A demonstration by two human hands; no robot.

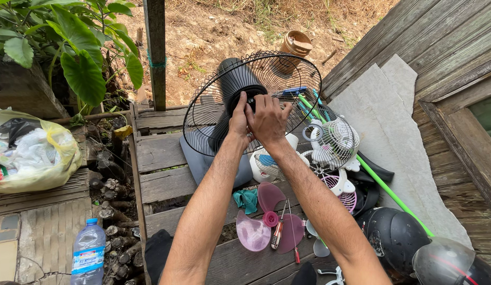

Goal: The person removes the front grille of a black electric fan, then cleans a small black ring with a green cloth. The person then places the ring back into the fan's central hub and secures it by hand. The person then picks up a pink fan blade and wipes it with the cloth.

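Two bare hands meet at the hub of a black wire fan guard (203, 116) standing upright in the upper middle of the frame, with the dark motor housing (230, 79) behind it. The left hand (239, 120) has its fingers curled narrowly onto the black centre boss, and the right hand (267, 120) lies over it from the right, fingers bent around the same hub; neither holds a separate tool that I can see. Judging by this, the step in hand is working the central fastening of the rear guard by finger grip, either turning it or seating it on the shaft. A next move would likely call for a firm twist at the hub while the guard is steadied against tilting. Below the forearms, in the lower middle of the frame, a translucent pink fan blade (266, 219) lies flat on the wooden plank deck (161, 153), with a screwdriver (277, 235) resting across it and a teal cloth (247, 199) just beside. Smaller white fans (330, 142) are heaped right of centre, a green pole (393, 198) running diagonally past them. A water bottle (88, 253) stands at lower left.
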